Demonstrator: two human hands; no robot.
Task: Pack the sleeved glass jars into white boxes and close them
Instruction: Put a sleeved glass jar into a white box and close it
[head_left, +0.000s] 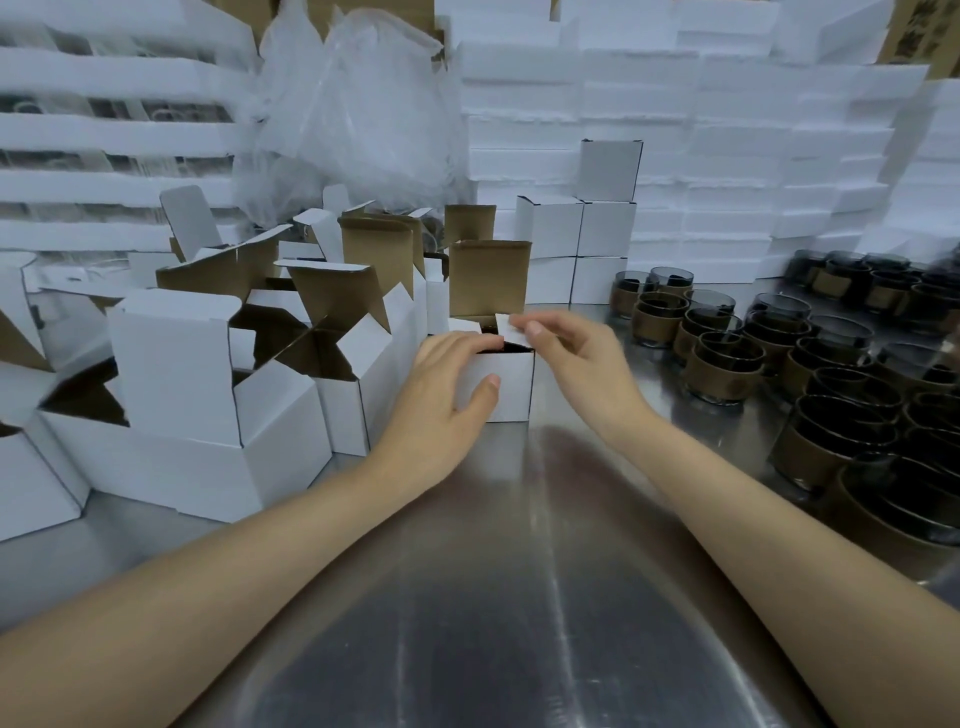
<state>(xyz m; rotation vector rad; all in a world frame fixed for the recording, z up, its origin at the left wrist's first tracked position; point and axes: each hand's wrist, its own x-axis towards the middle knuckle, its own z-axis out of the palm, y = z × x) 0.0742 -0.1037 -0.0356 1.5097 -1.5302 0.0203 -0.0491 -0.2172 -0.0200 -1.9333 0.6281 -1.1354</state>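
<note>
Grips box (511, 387) with left hand (447, 379), pinches side flap (506, 325) with right hand (571, 353). Could crease flap or catch it on the hidden jar if folded crooked.

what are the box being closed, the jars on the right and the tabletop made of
Box: apparently cardboard, matte white outside, brown inside the raised lid. Jars: dark tinted glass with glossy rims; brown sleeves look like paperboard. Tabletop: probably brushed steel, given streaky reflections.
</note>
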